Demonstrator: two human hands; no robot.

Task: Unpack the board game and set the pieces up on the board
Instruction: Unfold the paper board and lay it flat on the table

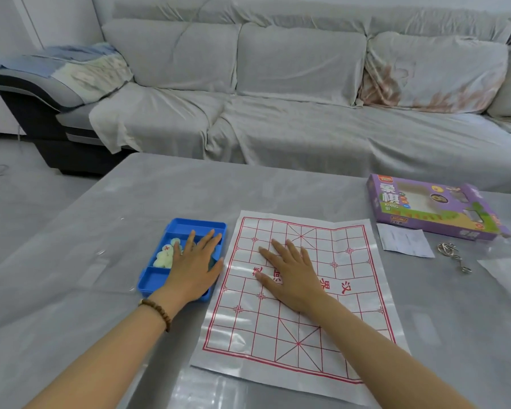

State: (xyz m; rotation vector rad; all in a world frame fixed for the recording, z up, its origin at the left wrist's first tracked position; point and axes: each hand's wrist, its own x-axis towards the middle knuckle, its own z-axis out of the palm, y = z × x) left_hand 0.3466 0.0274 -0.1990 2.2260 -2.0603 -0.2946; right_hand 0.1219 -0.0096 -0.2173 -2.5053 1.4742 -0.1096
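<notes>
Two hands lie flat, fingers straight and spread, gripping nothing. The left hand rests over the blue tray; the right hand presses the middle of the board. Pale pieces sit in the tray's middle compartment, partly covered by the left hand; none are on the board. The tray lies just beside the board's left edge.

Risks:
- The thin, creased sheet may slide or buckle on the glossy table once released.
- Palm weight on the tray's near end could tip it and scatter the pieces.
</notes>
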